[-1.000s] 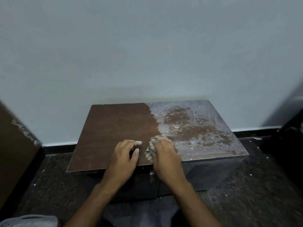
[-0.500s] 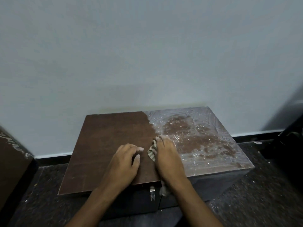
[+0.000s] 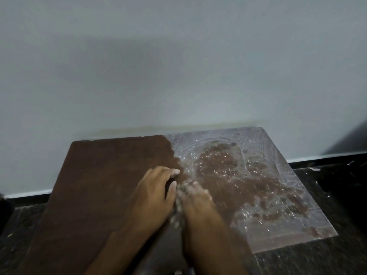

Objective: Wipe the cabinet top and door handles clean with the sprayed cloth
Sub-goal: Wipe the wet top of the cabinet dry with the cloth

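Right hand [image 3: 195, 203] presses the cloth [image 3: 178, 210] near the cabinet top's [image 3: 111, 179] front edge; its grip is blurred, cannot tell. Left hand [image 3: 154, 197] lies beside it, fingers [image 3: 174, 172] loosely curled, empty.

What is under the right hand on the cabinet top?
Under the right hand a crumpled cloth shows only at its left edge, pressed on the cabinet top. The rest of the cloth and the surface below it are covered and blurred.

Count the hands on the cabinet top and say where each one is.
2. The left hand rests flat on the clean brown half of the cabinet top. The right hand is beside it, pressing the cloth at the edge of the wet, foamy half.
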Tool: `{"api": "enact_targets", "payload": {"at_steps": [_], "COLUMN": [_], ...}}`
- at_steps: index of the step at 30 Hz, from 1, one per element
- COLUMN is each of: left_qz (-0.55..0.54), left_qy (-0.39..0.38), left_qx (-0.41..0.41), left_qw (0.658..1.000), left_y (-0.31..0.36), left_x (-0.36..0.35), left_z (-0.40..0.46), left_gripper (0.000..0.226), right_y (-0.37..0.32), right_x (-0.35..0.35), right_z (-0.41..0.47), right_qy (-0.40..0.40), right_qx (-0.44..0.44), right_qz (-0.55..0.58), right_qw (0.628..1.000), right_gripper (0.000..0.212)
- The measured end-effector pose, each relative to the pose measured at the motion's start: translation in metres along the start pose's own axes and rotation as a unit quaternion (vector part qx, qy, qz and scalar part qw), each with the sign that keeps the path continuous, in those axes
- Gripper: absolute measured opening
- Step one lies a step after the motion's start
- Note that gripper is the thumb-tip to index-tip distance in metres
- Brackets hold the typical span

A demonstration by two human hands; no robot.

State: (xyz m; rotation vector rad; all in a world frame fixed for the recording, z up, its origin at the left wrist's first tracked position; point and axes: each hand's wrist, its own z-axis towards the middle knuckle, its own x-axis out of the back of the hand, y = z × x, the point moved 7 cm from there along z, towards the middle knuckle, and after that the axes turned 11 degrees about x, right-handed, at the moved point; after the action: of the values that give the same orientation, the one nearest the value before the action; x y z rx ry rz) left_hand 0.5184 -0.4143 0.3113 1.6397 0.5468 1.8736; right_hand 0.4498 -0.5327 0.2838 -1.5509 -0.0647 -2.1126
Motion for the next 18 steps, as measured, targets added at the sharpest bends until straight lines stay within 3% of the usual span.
{"api": "enact_targets", "payload": {"at_steps": [3,8,13,15,18], "left_qz": [-0.003,-0.013,-0.025,-0.033,-0.038], "left_qy": [0.003,-0.02,-0.024,-0.016,-0.016], "left_qx": [0.019,0.05,0.053,0.057,0.062], "left_qw": [1.0,0.998,0.998,0.998,0.997], "left_y": [-0.008,-0.011,-0.013,-0.015,-0.015], "left_x": [-0.002,0.0,0.004,0.004,0.005], "left_z": [0.015,0.022,0.026,0.023,0.015], "left_gripper": [0.026,0.028,0.026,0.028,0.028], "right_y": [0.007,0.08,-0.021,-0.013,0.051], "right_x": [-0.003,0.008,-0.014,-0.01,-0.014], "right_z": [0.008,0.045,0.011,0.013,0.043], "right_qy": [0.012,0.033,0.036,0.036,-0.005], "right_qx": [0.043,-0.143,0.024,0.061,0.003], "right_qz": [0.017,-0.022,-0.006,0.005,-0.002], "right_qw": [0.999,0.989,0.999,0.998,1.0], "right_gripper": [0.047,0.054,0.042,0.043,0.054]}}
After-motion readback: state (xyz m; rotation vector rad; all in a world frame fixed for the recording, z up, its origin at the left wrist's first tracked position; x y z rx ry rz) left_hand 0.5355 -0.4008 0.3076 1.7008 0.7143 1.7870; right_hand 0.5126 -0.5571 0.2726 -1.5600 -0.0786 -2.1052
